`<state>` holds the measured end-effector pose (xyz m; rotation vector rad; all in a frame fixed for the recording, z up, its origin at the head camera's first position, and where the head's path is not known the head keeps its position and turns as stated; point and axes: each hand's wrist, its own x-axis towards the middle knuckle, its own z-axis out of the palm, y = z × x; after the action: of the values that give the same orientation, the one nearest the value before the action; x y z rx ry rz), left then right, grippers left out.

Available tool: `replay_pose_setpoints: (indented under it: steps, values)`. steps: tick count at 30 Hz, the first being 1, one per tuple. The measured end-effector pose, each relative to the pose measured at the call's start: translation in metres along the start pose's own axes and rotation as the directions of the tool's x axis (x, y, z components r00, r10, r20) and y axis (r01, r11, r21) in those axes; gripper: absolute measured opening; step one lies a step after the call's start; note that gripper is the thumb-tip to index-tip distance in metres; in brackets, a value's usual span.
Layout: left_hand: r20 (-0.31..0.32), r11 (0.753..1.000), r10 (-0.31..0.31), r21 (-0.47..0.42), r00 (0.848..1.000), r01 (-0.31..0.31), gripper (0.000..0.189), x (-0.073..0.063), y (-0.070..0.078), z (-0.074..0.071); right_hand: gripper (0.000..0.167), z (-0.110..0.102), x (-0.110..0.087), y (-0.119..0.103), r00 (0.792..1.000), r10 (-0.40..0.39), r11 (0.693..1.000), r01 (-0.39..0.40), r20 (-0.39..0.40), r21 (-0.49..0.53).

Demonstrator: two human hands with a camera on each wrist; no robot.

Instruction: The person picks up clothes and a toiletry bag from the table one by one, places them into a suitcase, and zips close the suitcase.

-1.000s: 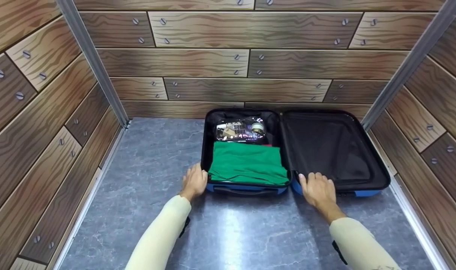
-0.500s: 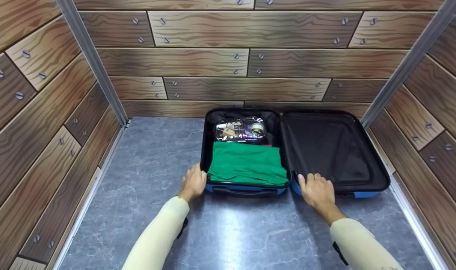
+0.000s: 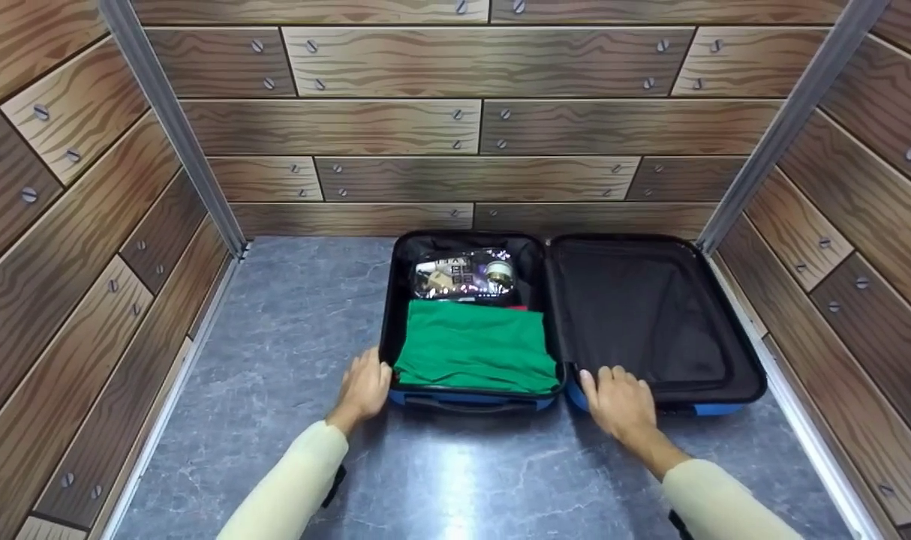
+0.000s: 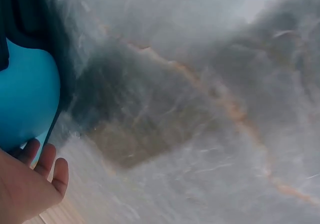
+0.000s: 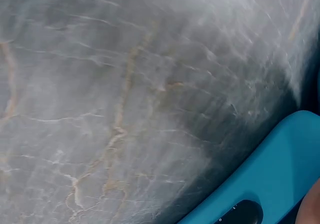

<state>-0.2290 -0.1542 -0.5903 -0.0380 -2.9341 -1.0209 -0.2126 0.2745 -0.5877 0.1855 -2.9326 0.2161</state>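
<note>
An open suitcase (image 3: 470, 406) with a blue shell and black lining lies flat on the grey floor. Its left half holds a folded green cloth (image 3: 474, 346) in front and a clear pouch (image 3: 463, 276) of small items behind. A strip of red shows between them. My left hand (image 3: 364, 384) grips the near left corner, thumb at the rim; in the left wrist view its fingers (image 4: 46, 160) curl by the blue shell. My right hand (image 3: 619, 401) holds the near rim of the right half, the bare lid (image 3: 643, 307). Only a sliver of it shows in the right wrist view.
Wood-patterned walls stand behind (image 3: 395, 127), to the left (image 3: 73, 300) and to the right (image 3: 861, 247), with metal posts at the corners. The lid's right side lies close to the right wall. Grey marbled floor (image 3: 290, 315) stretches left of the suitcase and in front.
The suitcase has slid slightly toward me, away from the back wall, with both hands moving along on it. My head view has also shifted a little to the right.
</note>
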Motion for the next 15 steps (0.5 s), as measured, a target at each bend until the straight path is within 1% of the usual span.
replay_pose_setpoints:
  steps: [3, 6, 7, 9, 11, 12, 14, 15]
  values:
    - [-0.003, 1.000, 0.016, -0.013, 1.000, -0.016, 0.047, -0.010, -0.001, 0.002, 0.048, -0.002, -0.008, 0.002, 1.000, -0.016, 1.000, 0.016, -0.014, 0.006]
    - [0.009, 1.000, 0.029, -0.007, 1.000, -0.029, 0.047, -0.017, -0.002, 0.001, 0.046, -0.006, -0.015, 0.002, 1.000, -0.021, 0.999, 0.022, -0.012, 0.036]
    - [0.013, 1.000, 0.030, -0.003, 0.999, -0.030, 0.047, -0.019, -0.003, -0.001, 0.045, -0.007, -0.018, 0.000, 1.000, -0.023, 0.998, 0.023, -0.008, 0.058]
    - [0.036, 1.000, 0.022, 0.003, 0.999, -0.022, 0.048, -0.021, -0.005, -0.006, 0.041, -0.011, -0.021, -0.003, 1.000, -0.019, 0.991, 0.021, -0.011, 0.134]
    - [0.058, 1.000, 0.005, 0.002, 0.998, -0.006, 0.048, -0.021, -0.006, -0.011, 0.037, -0.016, -0.020, 0.000, 0.998, -0.010, 0.973, 0.025, -0.066, 0.231]
    - [0.063, 1.000, -0.006, -0.005, 0.998, 0.006, 0.047, -0.019, -0.006, -0.013, 0.035, -0.020, -0.017, 0.005, 0.993, -0.010, 0.961, 0.041, -0.115, 0.275]
    - [0.058, 0.999, -0.031, -0.031, 0.998, 0.033, 0.044, -0.015, -0.005, -0.016, 0.031, -0.030, -0.007, 0.025, 0.973, -0.004, 0.947, 0.077, -0.230, 0.311]
    - [0.039, 0.998, -0.039, -0.051, 0.998, 0.041, 0.042, -0.011, -0.004, -0.017, 0.029, -0.037, -0.001, 0.039, 0.959, 0.005, 0.952, 0.083, -0.282, 0.296]
